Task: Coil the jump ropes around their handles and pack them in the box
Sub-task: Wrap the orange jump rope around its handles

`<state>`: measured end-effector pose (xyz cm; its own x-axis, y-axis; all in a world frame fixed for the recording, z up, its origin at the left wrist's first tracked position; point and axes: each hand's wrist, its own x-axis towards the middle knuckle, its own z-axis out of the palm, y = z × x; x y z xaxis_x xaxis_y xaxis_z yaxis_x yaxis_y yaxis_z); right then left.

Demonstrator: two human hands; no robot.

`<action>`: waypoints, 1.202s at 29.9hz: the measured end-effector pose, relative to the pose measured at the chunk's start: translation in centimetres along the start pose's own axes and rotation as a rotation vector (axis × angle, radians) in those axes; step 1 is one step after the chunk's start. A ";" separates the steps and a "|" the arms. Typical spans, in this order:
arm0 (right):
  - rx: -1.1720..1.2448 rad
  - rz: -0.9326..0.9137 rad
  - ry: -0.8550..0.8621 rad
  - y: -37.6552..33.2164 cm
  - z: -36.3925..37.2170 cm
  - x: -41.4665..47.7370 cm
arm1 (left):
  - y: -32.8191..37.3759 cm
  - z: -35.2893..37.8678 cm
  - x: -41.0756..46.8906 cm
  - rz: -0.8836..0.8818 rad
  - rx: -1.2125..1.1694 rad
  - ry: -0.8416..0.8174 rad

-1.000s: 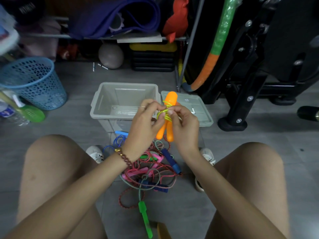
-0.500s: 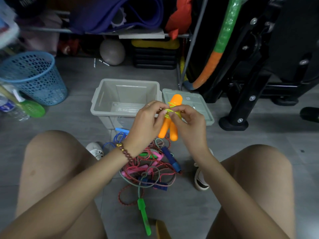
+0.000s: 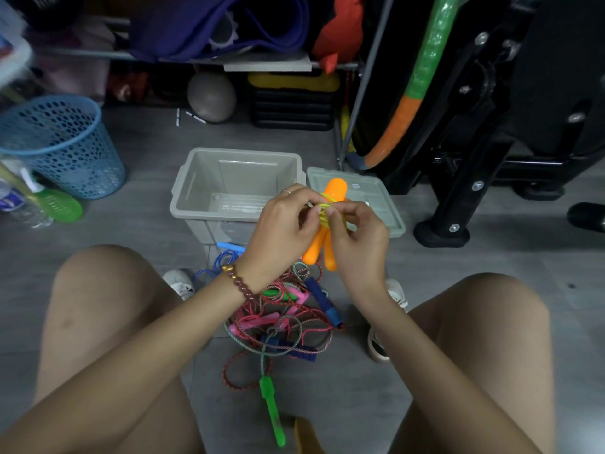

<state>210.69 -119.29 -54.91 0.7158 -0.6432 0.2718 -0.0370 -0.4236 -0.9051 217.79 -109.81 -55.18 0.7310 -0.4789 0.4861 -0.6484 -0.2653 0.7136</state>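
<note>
Two orange jump-rope handles point(image 3: 319, 249) are held together above the floor, with a yellow-green cord point(image 3: 325, 209) wound around them. My left hand point(image 3: 281, 231) grips the handles from the left, and my right hand point(image 3: 357, 237) pinches the cord from the right. Behind my hands stands the open grey box point(image 3: 203, 183), with its lid point(image 3: 376, 194) lying flat to its right. Between my knees lies a tangled pile of jump ropes point(image 3: 281, 319) with pink, blue and green handles; one green handle point(image 3: 271, 411) sticks out toward me.
A blue mesh basket point(image 3: 62, 145) stands at the left beside a green paddle point(image 3: 60, 204) and a water bottle. A black exercise machine point(image 3: 484, 126) and a green-orange hoop point(image 3: 415, 80) fill the right. A shelf and a grey ball point(image 3: 211, 96) lie behind.
Both hands with the orange handles drifted slightly lower and to the right. The fingers keep working the yellow-green cord around the handles. The pile has not moved.
</note>
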 end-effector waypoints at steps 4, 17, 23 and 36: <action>0.021 0.029 0.002 -0.3 0.1 0.2 | 0.5 -0.3 0.2 0.002 -0.020 -0.002; -0.010 0.038 0.036 0.0 0.4 0.5 | 0.6 -0.8 1.1 -0.032 -0.082 -0.007; -0.032 -0.071 0.107 0.3 0.4 0.9 | 0.7 -1.1 1.3 -0.110 -0.283 -0.067; 0.029 -0.122 0.140 -0.4 0.6 1.1 | 1.3 -1.8 0.6 0.070 -0.170 0.041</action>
<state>211.90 -119.48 -54.46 0.6097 -0.6713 0.4214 0.0663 -0.4866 -0.8711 217.81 -108.93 -53.06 0.6957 -0.4561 0.5550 -0.6551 -0.0859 0.7506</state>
